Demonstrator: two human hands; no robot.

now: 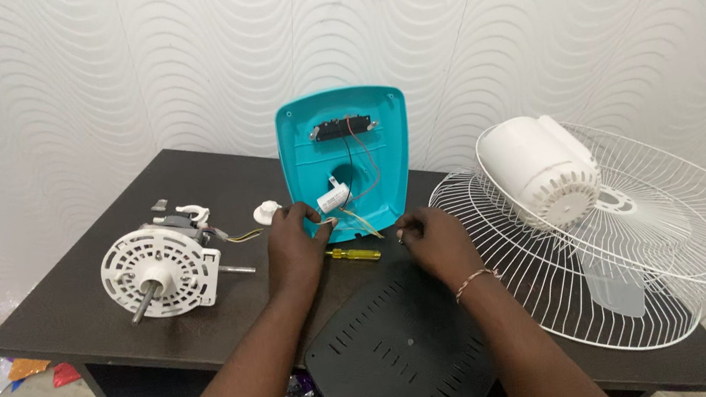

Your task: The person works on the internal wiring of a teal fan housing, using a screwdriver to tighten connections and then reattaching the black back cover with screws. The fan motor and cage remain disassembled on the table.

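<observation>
A teal fan base shell [386, 141] stands upright at the table's middle, inside facing me, with a black switch block, red and black wires and a small white capacitor [333, 199]. My left hand [296, 247] pinches the wires beside the capacitor at the shell's lower edge. My right hand [433, 240] rests with fingers curled at the shell's lower right corner; what it grips is too small to tell. A yellow-handled screwdriver [354, 253] lies between my hands. A black vented bottom plate [402, 356] lies under my forearms.
A white fan motor [158, 269] with its shaft lies at the left of the dark table [88, 316]. A white knob [266, 212] sits behind my left hand. White wire guards [667, 271], a motor cover [540, 167] and blades fill the right side. Paper scraps litter the floor at left.
</observation>
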